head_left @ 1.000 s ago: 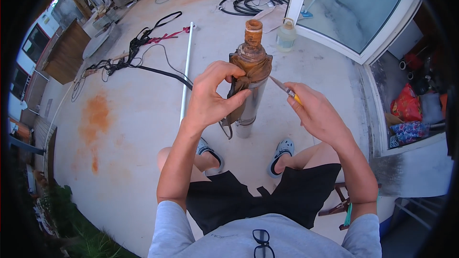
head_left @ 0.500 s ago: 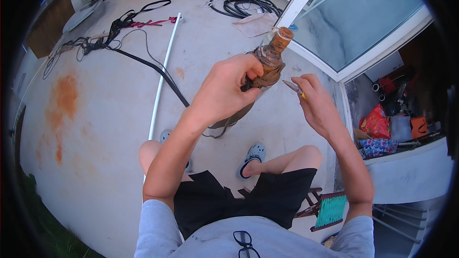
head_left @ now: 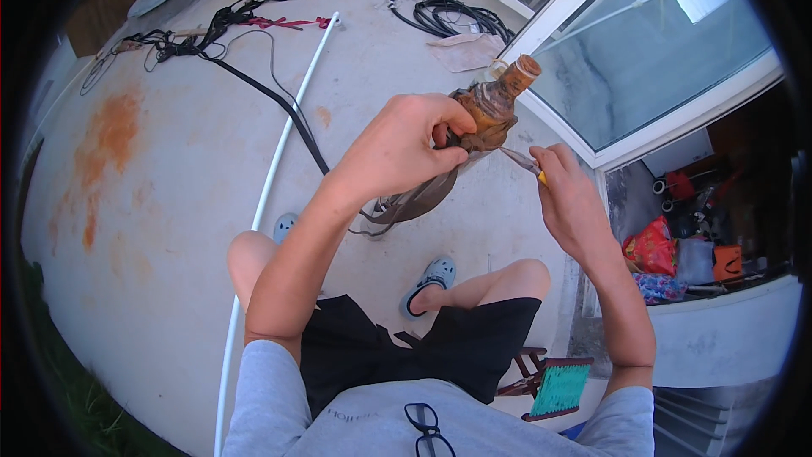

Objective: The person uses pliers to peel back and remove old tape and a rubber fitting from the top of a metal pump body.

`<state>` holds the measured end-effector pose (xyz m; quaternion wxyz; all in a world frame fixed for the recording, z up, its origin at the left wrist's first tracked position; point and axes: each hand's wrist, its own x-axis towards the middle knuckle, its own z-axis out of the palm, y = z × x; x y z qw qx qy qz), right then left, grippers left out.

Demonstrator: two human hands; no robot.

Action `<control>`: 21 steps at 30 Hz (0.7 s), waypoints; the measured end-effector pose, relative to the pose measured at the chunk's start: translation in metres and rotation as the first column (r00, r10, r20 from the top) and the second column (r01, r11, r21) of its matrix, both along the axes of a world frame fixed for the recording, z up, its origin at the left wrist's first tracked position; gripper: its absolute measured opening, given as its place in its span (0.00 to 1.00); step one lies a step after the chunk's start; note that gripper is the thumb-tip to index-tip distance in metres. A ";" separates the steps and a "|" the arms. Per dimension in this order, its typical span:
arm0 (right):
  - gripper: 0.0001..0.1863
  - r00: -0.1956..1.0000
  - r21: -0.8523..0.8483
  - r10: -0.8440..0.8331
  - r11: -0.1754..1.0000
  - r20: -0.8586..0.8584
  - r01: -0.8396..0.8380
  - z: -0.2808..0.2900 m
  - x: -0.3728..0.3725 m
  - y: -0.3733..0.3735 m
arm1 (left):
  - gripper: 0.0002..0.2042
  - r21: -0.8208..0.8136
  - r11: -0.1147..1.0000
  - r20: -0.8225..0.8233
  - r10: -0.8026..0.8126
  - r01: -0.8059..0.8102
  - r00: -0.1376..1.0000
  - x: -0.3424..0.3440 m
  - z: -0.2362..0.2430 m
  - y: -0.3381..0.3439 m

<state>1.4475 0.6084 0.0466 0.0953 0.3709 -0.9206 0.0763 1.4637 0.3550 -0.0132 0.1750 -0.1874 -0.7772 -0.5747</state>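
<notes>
Item: 1 pump-like cylinder [head_left: 491,105], centre of the scene, ahead of the seated person, its rusted neck [head_left: 524,71] angled to the far right; base largely hidden behind the left forearm. Fitted with 1 brown wrapping [head_left: 488,131], creased, bunched at the shoulder below the neck, and 1 thin dark cable [head_left: 373,231] trailing at the near left. Hands: 2, bare, apart. Left hand [head_left: 404,145]: thumb and fingertips pinched on the left side of the wrapping. Right hand [head_left: 573,203]: fingers closed round 1 pointed tool [head_left: 522,161] with a yellow handle, tip just beside the wrapping's right edge; contact cannot be told, nor whether the tip is a blade or plier noses. Handling notes, by judgement: a firm left pinch should steady the folds and the cylinder together; the tip is best worked in short, light strokes, aimed away from the left thumb, which lies nearly in line with it. The wrapping looks stiff and may give suddenly, so restraint in the right wrist seems wise. Surroundings: 1 white pole [head_left: 286,145] at left; 1 coiled black hose [head_left: 440,2], far; 1 glass door [head_left: 655,42], far right; 1 green-seated folding stool [head_left: 562,389], near right.
</notes>
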 end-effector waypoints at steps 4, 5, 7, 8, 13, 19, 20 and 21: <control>0.17 1.000 0.125 0.000 0.992 0.030 -0.003 0.017 -0.005 -0.005 | 0.12 0.055 0.998 -0.021 -0.003 0.004 1.000 0.002 -0.003 0.002; 0.17 1.000 0.134 -0.003 0.991 0.024 0.000 0.018 -0.008 -0.005 | 0.12 0.056 0.998 -0.027 0.016 -0.014 1.000 0.002 -0.005 0.003; 0.16 0.995 0.153 0.075 0.985 0.067 -0.084 0.022 -0.014 -0.002 | 0.11 0.058 0.998 -0.063 0.011 -0.007 0.998 0.000 -0.006 0.004; 0.16 0.995 0.163 0.074 0.983 0.060 -0.083 0.024 -0.014 -0.001 | 0.11 0.049 0.999 -0.091 0.006 -0.001 0.996 -0.001 -0.007 0.004; 0.09 0.994 0.205 0.078 0.975 0.072 -0.091 0.026 -0.019 0.004 | 0.10 0.040 0.999 -0.176 0.008 -0.001 0.984 -0.002 -0.014 0.005; 0.05 0.605 0.235 -0.300 0.954 0.738 0.187 0.045 -0.012 -0.014 | 0.10 0.083 0.996 -0.144 -0.024 0.036 0.989 -0.002 -0.017 0.006; 0.05 0.603 0.235 -0.307 0.952 0.736 0.197 0.046 -0.013 -0.015 | 0.10 0.111 0.993 -0.127 -0.029 0.043 0.991 -0.003 -0.018 0.007; 0.05 0.608 0.283 -0.328 0.943 0.723 0.173 0.046 -0.014 -0.015 | 0.10 0.108 0.993 -0.128 -0.041 0.055 0.991 -0.004 -0.018 0.007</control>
